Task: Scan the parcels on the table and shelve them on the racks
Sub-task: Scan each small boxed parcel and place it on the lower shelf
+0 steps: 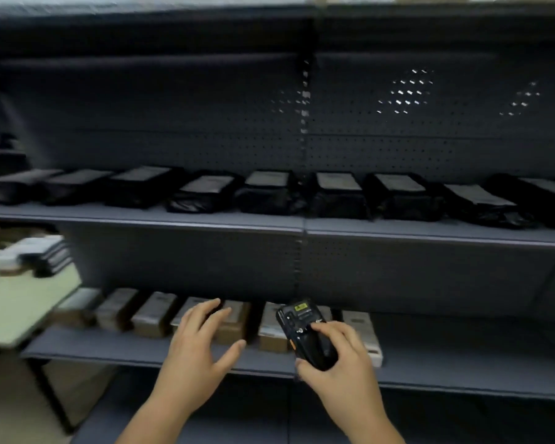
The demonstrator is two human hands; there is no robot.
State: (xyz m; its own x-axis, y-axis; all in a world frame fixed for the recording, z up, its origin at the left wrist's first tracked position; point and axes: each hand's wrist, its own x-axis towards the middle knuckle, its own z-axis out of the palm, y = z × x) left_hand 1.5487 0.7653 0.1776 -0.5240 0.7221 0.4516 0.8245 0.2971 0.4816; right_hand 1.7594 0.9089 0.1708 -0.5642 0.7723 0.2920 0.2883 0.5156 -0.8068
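The right hand point(340, 363) grips a black scanner point(305, 334), fingers wrapped round it. The left hand point(199, 344) is spread, empty, fingertips at a brown parcel point(234, 322) on the lower shelf point(141, 350).

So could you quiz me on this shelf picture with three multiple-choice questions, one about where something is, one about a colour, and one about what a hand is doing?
1. Where are the black-wrapped parcels?
A. On the upper shelf
B. On the table
C. On the floor

2. What colour are the boxes on the lower shelf?
A. Bright red
B. Brown
C. Blue

3. What is the right hand doing?
A. Resting flat on the table
B. Hanging empty
C. Holding a scanner

Answers:
1. A, the dark parcels sit in a row on the upper shelf.
2. B, the boxes show brown cardboard sides under pale labels.
3. C, its fingers wrap around the black scanner, while the left hand is open with spread fingers above the boxes.
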